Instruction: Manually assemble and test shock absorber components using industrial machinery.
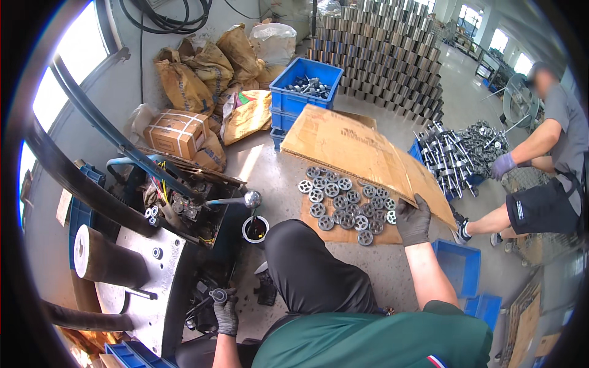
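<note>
My right hand (414, 221), in a grey glove, grips the near edge of a large cardboard sheet (350, 141). The sheet is tilted, its raised edge above several spoked metal wheels (339, 202). These lie in rows on another piece of cardboard (392, 235) on the floor, and the sheet hides the farther part of that layer. At lower left, my gloved left hand (226, 316) is closed at a round-ended metal piece (218, 295) beside the machine. Whether this piece is loose or fixed to the machine I cannot tell.
The machine's metal table (161, 270), thick post (110, 257) and ball-ended lever (252, 199) are on my left. A small pot (255, 229) stands by my knee. Blue crates (305, 86) and stacked metal cylinders (380, 55) stand farther off. Another person (555, 141) works at right beside piled metal parts (460, 156).
</note>
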Available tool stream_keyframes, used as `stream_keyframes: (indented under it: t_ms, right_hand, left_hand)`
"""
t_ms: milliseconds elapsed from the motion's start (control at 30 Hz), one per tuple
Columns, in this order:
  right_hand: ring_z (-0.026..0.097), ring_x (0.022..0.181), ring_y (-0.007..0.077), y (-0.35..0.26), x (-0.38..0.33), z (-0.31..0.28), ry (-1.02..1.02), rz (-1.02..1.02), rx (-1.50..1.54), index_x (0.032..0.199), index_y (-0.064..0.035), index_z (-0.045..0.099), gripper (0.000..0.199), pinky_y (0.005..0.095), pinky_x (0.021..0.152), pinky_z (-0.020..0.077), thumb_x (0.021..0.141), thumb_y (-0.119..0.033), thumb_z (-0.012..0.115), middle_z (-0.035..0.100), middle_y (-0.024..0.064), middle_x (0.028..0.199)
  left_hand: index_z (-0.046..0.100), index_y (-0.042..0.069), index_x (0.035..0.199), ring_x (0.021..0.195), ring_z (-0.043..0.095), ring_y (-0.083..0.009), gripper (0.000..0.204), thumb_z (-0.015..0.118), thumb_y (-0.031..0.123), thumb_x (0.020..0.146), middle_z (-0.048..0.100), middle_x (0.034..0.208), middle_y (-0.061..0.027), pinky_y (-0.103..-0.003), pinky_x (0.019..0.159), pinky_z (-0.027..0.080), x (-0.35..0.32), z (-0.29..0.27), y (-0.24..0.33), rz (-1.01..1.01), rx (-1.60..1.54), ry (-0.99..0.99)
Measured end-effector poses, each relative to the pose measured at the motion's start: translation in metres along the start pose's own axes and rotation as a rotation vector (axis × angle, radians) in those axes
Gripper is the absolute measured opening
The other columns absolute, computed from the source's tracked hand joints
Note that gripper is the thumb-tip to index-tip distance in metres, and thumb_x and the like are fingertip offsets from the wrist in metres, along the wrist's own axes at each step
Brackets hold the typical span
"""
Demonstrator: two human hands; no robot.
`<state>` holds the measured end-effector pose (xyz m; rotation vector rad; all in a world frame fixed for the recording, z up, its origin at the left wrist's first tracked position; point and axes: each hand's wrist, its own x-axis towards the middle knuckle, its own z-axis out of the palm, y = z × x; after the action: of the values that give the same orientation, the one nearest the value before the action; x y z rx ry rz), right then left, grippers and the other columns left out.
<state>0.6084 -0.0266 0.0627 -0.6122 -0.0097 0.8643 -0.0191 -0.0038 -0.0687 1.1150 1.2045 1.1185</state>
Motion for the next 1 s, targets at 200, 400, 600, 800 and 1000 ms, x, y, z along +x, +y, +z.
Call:
stream_keyframes:
  t_ms: [200,400,600,800,1000]
  right_hand:
    - [0.072,0.099,0.0264,0.051,0.105,0.113,-0.255,-0.085,0.088,0.13,-0.0064,0.062,0.036,0.0357,0.068,0.0616,0.097,-0.019,0.069,0.072,0.0108,0.116]
    - [0.074,0.09,0.0335,0.098,0.245,0.167,-0.201,0.153,-0.272,0.121,-0.0075,0.06,0.038,0.0441,0.074,0.0643,0.095,-0.029,0.077,0.072,0.0187,0.107]
    - [0.075,0.089,0.0211,0.153,0.057,0.188,-0.768,0.18,-0.621,0.121,-0.0014,0.065,0.036,0.0337,0.076,0.0617,0.096,-0.024,0.078,0.076,0.0117,0.104]
    - [0.057,0.135,0.03,0.125,-0.097,0.175,-1.284,0.148,-0.4,0.163,-0.0155,0.036,0.078,0.0453,0.114,0.0469,0.099,-0.037,0.076,0.057,0.019,0.147]
    - [0.073,0.103,0.0306,0.098,-0.1,0.164,-0.684,0.164,0.064,0.138,-0.0094,0.057,0.049,0.0482,0.099,0.0558,0.111,-0.049,0.049,0.074,0.0165,0.109]
  left_hand:
    - [0.072,0.006,0.113,0.091,0.062,-0.0104,0.018,0.074,0.013,0.097,0.071,0.107,-0.0011,-0.028,0.084,0.05,0.002,-0.006,0.0,-0.02,0.033,0.001]
    - [0.073,0.006,0.112,0.09,0.06,-0.0101,0.016,0.073,0.01,0.097,0.07,0.104,0.0001,-0.028,0.084,0.05,0.009,0.011,0.015,0.033,0.117,-0.051]
    - [0.07,0.002,0.119,0.098,0.065,-0.0146,0.022,0.069,0.001,0.097,0.071,0.102,-0.0039,-0.033,0.091,0.053,-0.011,0.039,0.096,0.06,0.157,0.05]
    - [0.065,0.007,0.13,0.093,0.073,-0.0343,0.036,0.066,0.002,0.094,0.072,0.107,-0.0173,-0.042,0.08,0.057,0.007,0.17,0.273,0.595,0.826,-0.215]
    - [0.063,0.006,0.132,0.105,0.073,-0.0357,0.043,0.075,0.003,0.091,0.069,0.118,-0.0202,-0.043,0.085,0.06,0.047,0.27,0.287,0.585,0.718,-0.428]
